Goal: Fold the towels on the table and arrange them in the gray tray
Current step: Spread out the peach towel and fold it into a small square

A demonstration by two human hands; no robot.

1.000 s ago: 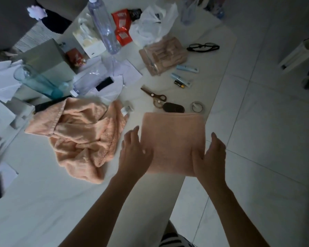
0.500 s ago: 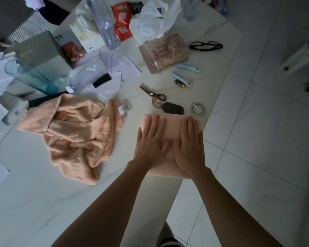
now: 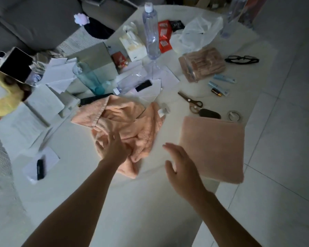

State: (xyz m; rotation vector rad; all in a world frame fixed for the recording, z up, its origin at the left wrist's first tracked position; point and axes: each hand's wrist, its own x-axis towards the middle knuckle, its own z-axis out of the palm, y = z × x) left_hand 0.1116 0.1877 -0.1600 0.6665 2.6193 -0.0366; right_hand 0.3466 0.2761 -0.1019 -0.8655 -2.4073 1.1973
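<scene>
- The left hand (image 3: 114, 148) is down on the near part of the crumpled towel (image 3: 125, 127); its fingers are blurred, so I cannot tell whether this grip is apart or clamped on the cloth.
- The crumpled towel is a loose peach heap on the white bench (image 3: 75, 175). Most of it spreads beyond and to the right of the left hand, and a tail of it trails back beside the left wrist.
- The right hand (image 3: 182, 168) is over the bench with its grip apart: fingers straight and spread, thumb out to the left, nothing in it.
- The folded towel (image 3: 212, 148) lies flat just to the right of the right hand, a neat peach square. Its right side reaches past the bench edge over the tiled floor (image 3: 278, 139). Whether the right hand touches its left edge cannot be told.
- The two towels lie apart, with a strip of bare bench between them; the right hand's fingertips are over that strip.
- Beyond the folded towel, away from the right hand, lie scissors (image 3: 191, 101), a dark oval thing (image 3: 210, 114) and a roll of tape (image 3: 234, 115).
- Farther off are a clear bottle (image 3: 151, 32), glasses (image 3: 242, 60), a bag of brown pieces (image 3: 202, 64) and loose papers (image 3: 59, 73).
- Left of the left forearm a small black thing (image 3: 40, 169) rests on a sheet of paper (image 3: 50, 157).
</scene>
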